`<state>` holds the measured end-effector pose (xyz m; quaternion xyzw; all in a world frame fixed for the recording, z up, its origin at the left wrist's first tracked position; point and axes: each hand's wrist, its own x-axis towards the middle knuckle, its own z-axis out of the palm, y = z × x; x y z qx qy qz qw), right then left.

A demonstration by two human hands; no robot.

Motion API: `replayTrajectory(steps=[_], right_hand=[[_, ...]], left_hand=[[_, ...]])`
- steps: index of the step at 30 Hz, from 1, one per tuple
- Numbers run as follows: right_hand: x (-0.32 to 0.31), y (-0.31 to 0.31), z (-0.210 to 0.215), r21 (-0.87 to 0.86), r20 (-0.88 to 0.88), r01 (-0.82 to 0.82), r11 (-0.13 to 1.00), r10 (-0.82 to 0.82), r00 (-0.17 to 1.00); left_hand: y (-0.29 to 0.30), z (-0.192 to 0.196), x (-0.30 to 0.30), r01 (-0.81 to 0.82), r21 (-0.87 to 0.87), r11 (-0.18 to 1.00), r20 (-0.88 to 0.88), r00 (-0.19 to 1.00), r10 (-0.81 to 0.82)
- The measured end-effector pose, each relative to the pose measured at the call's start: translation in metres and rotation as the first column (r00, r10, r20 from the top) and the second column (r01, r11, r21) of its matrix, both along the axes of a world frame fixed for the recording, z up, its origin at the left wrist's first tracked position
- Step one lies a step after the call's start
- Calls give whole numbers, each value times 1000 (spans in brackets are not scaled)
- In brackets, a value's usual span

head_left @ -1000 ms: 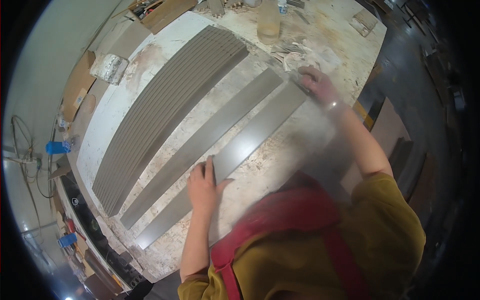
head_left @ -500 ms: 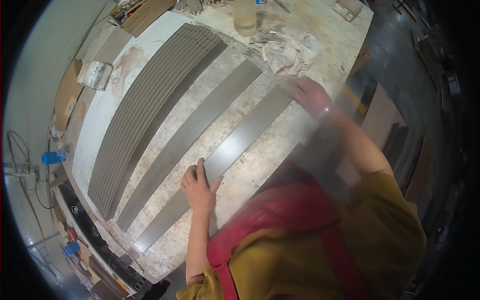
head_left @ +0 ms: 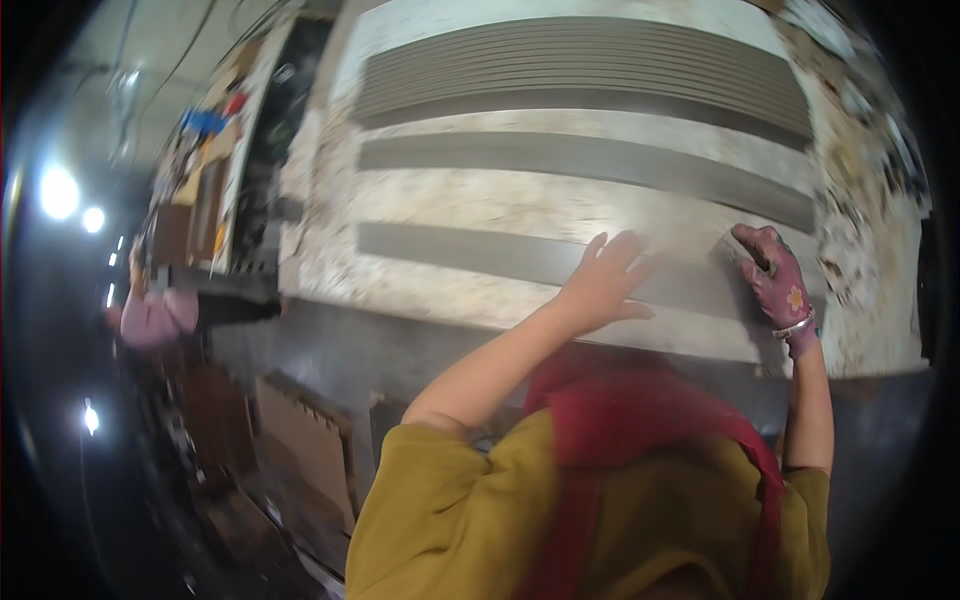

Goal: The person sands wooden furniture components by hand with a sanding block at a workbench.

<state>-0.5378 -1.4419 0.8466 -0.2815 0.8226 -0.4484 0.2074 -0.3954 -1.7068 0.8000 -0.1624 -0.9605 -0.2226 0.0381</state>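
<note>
The nearest grey flat strip [head_left: 450, 248] lies lengthwise along the worktable. My bare left hand [head_left: 605, 282] is open over its middle, fingers spread and a little blurred; whether it touches the strip I cannot tell. Toward the strip's right end is my right hand [head_left: 778, 280], in a pink-purple glove with a flower print. Its fingers are curled closed, and whatever they hold is hidden. A second grey strip [head_left: 580, 160] lies just beyond, apart from the first. Farther back, several similar strips sit side by side in a ridged stack [head_left: 580, 65].
The stained white worktable [head_left: 480, 200] has a crumpled whitish cloth [head_left: 850, 245] at its right end. Another person [head_left: 165, 315] in a pink top is at far left. Brown boards [head_left: 305, 435] lean below the table's left front. A blue item [head_left: 203, 122] lies at upper left.
The view has turned, so the strips now run nearly level across it. My left hand has shifted along the near strip toward my right hand, its fingers spreading.
</note>
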Motion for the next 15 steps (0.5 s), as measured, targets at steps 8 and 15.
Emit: replayTrajectory(steps=[8, 15], right_hand=[[33, -295, 50, 187, -207, -604, 775, 632, 747], [159, -530, 14, 178, -493, -860, 479, 799, 343]], left_hand=[[-138, -17, 81, -243, -41, 969, -53, 969, 241], [-135, -12, 76, -293, 595, 748, 188, 956, 225]])
